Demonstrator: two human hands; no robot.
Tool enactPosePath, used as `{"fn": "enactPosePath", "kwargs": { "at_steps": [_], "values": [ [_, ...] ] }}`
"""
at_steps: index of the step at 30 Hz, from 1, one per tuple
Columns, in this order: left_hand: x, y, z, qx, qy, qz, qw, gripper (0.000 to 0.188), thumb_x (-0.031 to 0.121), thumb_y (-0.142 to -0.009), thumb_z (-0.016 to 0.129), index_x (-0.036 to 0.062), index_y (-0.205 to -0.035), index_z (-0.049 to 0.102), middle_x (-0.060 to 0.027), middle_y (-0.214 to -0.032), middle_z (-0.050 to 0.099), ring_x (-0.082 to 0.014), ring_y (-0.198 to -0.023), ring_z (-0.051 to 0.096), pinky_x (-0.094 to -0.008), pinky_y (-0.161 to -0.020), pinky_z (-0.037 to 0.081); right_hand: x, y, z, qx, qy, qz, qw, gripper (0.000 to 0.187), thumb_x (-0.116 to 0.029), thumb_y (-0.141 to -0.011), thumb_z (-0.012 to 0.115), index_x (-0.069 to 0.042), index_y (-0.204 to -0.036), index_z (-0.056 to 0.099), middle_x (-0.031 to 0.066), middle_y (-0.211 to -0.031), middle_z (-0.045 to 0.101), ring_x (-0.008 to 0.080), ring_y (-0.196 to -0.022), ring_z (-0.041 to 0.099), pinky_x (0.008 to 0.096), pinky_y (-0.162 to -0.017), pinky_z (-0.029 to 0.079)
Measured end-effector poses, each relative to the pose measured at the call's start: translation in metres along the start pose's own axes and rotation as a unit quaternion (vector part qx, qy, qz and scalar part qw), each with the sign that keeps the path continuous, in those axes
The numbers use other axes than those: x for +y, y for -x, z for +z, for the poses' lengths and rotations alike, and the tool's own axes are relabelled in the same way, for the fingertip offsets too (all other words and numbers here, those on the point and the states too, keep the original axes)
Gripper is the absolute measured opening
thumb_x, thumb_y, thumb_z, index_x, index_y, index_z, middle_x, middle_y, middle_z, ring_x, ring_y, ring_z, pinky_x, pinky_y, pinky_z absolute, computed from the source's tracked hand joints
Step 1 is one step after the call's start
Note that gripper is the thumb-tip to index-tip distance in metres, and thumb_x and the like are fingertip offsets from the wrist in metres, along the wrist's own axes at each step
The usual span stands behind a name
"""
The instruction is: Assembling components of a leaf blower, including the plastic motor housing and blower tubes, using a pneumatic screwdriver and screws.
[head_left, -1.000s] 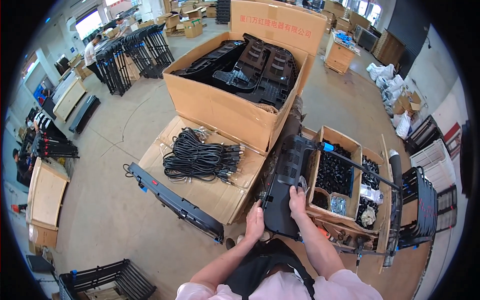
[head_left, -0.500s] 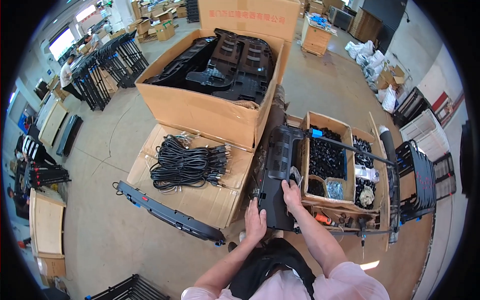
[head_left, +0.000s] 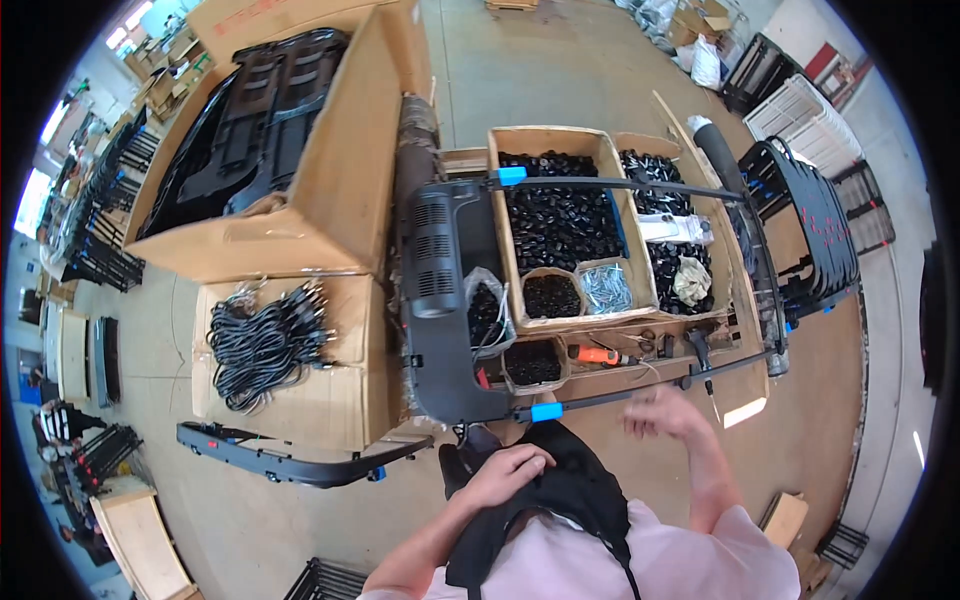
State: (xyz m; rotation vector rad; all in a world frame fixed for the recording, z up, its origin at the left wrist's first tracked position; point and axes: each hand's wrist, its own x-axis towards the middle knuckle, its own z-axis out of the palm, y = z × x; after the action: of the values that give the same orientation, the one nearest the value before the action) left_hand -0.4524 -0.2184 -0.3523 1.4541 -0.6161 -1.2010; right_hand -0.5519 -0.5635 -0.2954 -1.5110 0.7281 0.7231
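resting open left grip [head_left: 510, 475] on black cloth apron [head_left: 587, 476], palm hidden; holding blurred, half-open right grip [head_left: 655, 412] near black tubular frame [head_left: 600, 402], with long black plastic housing [head_left: 440, 352] left of brown cardboard parts box [head_left: 592, 323].

cables [head_left: 262, 345] on carton [head_left: 352, 400], housing [head_left: 440, 355] right, likely screws [head_left: 605, 288] farther right

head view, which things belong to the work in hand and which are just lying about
Probably with the work:
- black plastic housing, in front of the person
- black tubular frame, its near bar close to the right hand
- small black parts and silver fasteners, right of the housing

Probably just lying about:
- white bag, far upper right
- white rack, right
- wooden crate, lower left
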Motion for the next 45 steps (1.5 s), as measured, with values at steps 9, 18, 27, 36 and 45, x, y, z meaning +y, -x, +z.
{"fn": "enactPosePath", "kwargs": {
  "at_steps": [9,18,27,36,45],
  "values": [
    [-0.108,-0.166,0.017,0.393,-0.386,0.151,0.821,0.012,0.014,-0.089,0.069,0.008,-0.099,0.073,-0.014,-0.094,0.067,-0.0375,-0.087,0.064,-0.0511,-0.077,0.052,0.188,-0.213,0.018,0.051,-0.393,0.022,0.918,0.031,-0.032,-0.101,0.067,-0.005,-0.118,0.07,0.0104,-0.096,0.077,0.0188,-0.082,0.074,0.0288,-0.061,0.054],
    [-0.166,-0.226,-0.013,0.309,-0.398,0.007,0.864,0.042,0.014,-0.085,0.071,0.008,-0.127,0.068,-0.0188,-0.139,0.057,-0.0412,-0.132,0.051,-0.0521,-0.11,0.045,0.185,-0.335,0.024,0.16,-0.539,0.095,0.822,0.04,-0.041,-0.1,0.068,-0.007,-0.121,0.063,0.0125,-0.103,0.071,0.0269,-0.083,0.071,0.0339,-0.063,0.062],
    [-0.155,-0.247,0.006,0.2,-0.455,-0.08,0.864,0.064,0.018,-0.072,0.086,0.0058,-0.131,0.063,-0.0243,-0.142,0.056,-0.0388,-0.131,0.057,-0.0505,-0.106,0.05,0.195,-0.318,-0.044,0.222,-0.534,-0.054,0.814,0.026,-0.032,-0.092,0.078,-0.018,-0.11,0.066,0.0009,-0.096,0.071,0.0182,-0.075,0.066,0.0317,-0.059,0.055],
    [-0.188,-0.265,-0.005,0.148,-0.413,-0.074,0.895,0.028,0.014,-0.088,0.065,0.0014,-0.112,0.07,-0.0275,-0.118,0.07,-0.0396,-0.107,0.072,-0.052,-0.085,0.059,0.219,-0.231,-0.059,0.177,-0.362,-0.177,0.898,0.015,-0.026,-0.102,0.069,-0.012,-0.102,0.069,0.0031,-0.088,0.063,0.0211,-0.08,0.056,0.0404,-0.082,0.051],
    [-0.196,-0.273,-0.024,0.301,-0.117,-0.102,0.941,0.036,0.03,-0.102,0.049,0.0002,-0.118,0.062,-0.0283,-0.115,0.071,-0.0474,-0.109,0.067,-0.0541,-0.094,0.053,0.199,-0.141,-0.011,-0.173,-0.342,-0.187,0.905,0.02,-0.036,-0.098,0.07,-0.017,-0.106,0.071,0.0,-0.102,0.073,0.0197,-0.098,0.065,0.0336,-0.065,0.046]
  ]
}}
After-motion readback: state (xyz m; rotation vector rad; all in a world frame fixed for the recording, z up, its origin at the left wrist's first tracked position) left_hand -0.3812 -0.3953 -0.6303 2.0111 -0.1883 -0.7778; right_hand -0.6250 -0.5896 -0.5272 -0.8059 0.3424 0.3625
